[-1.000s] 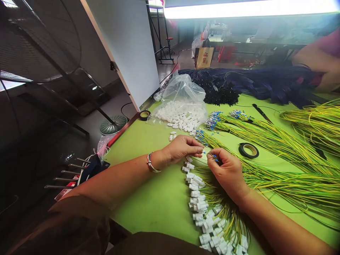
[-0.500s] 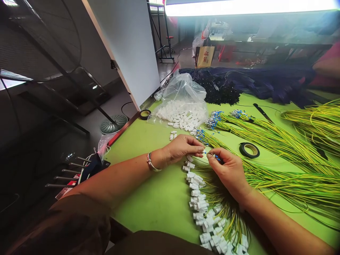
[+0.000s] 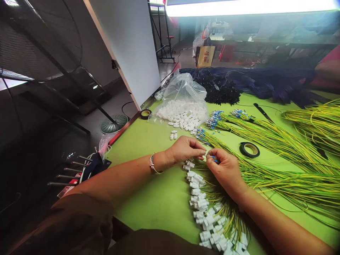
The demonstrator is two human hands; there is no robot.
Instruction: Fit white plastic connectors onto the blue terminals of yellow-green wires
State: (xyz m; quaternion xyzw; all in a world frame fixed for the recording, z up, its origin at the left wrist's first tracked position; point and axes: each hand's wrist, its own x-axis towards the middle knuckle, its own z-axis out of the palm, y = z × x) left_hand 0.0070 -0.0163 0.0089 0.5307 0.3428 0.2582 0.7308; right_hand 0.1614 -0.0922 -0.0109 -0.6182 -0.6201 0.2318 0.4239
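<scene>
My left hand (image 3: 186, 149) is pinched shut on a small white connector, its fingertips meeting my right hand (image 3: 225, 169) over the green table (image 3: 148, 198). My right hand is closed on a yellow-green wire with a blue terminal at its tip. Below both hands lies a curved row of wires fitted with white connectors (image 3: 204, 209). A bundle of yellow-green wires with blue terminals (image 3: 265, 148) fans out to the right of my hands.
An open clear bag of white connectors (image 3: 183, 106) sits behind my hands, with a few loose ones (image 3: 173, 135) in front. A black tape roll (image 3: 249, 149) lies right, a smaller roll (image 3: 145, 114) at the table's left edge. Dark wire bundles (image 3: 239, 85) fill the back. Another person's arm (image 3: 328, 67) shows far right.
Both hands stay pressed together at the same spot; fingers shifted only slightly. The other person's arm at far right has drawn back.
</scene>
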